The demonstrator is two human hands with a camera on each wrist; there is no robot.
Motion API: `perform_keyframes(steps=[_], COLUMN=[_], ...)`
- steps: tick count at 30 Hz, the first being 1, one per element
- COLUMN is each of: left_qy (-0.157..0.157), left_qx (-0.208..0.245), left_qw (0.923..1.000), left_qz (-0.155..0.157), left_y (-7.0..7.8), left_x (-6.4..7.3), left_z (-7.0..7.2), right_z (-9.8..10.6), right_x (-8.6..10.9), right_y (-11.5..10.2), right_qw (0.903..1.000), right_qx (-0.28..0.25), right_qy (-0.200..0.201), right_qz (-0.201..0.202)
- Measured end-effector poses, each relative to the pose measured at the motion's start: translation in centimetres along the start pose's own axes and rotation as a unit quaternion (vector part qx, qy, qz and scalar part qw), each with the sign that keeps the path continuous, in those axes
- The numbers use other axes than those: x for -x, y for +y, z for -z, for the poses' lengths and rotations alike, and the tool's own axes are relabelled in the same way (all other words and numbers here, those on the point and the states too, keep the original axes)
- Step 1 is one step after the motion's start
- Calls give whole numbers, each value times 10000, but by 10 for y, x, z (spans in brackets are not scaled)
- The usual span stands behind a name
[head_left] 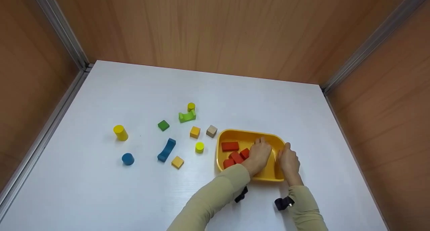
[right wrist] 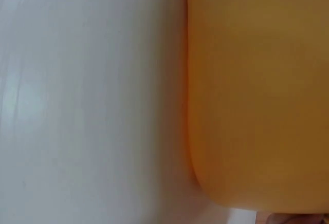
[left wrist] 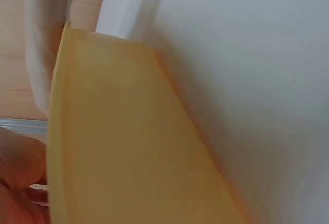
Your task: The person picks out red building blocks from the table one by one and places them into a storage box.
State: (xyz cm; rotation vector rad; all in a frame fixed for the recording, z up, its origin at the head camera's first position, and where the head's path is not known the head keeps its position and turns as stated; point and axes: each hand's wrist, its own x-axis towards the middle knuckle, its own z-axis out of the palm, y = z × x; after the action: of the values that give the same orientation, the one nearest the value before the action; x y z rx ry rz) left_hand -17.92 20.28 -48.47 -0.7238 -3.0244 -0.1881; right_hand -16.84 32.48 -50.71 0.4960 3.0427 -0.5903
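Note:
A yellow plastic tray (head_left: 248,132) stands on the right half of the table with several red blocks (head_left: 230,146) at its left end. My left hand (head_left: 259,155) reaches over the near rim into the tray, fingers pointing down just right of the red blocks. Its fingertips are partly hidden, and I cannot tell whether they hold anything. My right hand (head_left: 289,160) grips the tray's right rim. In the left wrist view the tray's outer wall (left wrist: 128,131) covers much of the left hand (left wrist: 20,172). The tray wall (right wrist: 262,95) also fills the right side of the right wrist view.
Left of the tray lie a natural wooden cube (head_left: 211,131), orange cubes (head_left: 195,132), a yellow cylinder (head_left: 199,147), a blue curved block (head_left: 166,150) and a green cube (head_left: 163,125). A light green arch (head_left: 187,116) lies farther back. A tall yellow cylinder (head_left: 120,133) and blue cylinder (head_left: 128,159) are farthest left.

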Motion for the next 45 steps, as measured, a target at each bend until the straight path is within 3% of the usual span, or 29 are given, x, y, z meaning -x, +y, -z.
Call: perform_keyframes(steps=[6, 15, 29, 34, 39, 45], left_qy=[-261, -816, -912, -714, -549, -418], left_qx=[39, -288, -331, -392, -369, -270], left_qw=[9996, 9962, 9953, 9967, 9972, 9980], left_qz=[40, -131, 53, -22, -347, -396], left_y=[2, 3, 1, -3, -10, -28], left_x=[-4, -5, -7, -2, 5, 18], left_z=[-8, -17, -20, -14, 2, 21], right_z=[0, -1, -1, -2, -2, -3], right_x=[1, 2, 0, -1, -1, -3], right_y=[1, 1, 0, -2, -2, -1], right_qw=[10000, 9999, 9999, 10000, 9999, 9994], right_qx=[-39, -36, 17, 51, 53, 108], right_qy=[8, 20, 7, -3, -85, 155], right_qz=[-18, 98, 101, 83, 20, 290])
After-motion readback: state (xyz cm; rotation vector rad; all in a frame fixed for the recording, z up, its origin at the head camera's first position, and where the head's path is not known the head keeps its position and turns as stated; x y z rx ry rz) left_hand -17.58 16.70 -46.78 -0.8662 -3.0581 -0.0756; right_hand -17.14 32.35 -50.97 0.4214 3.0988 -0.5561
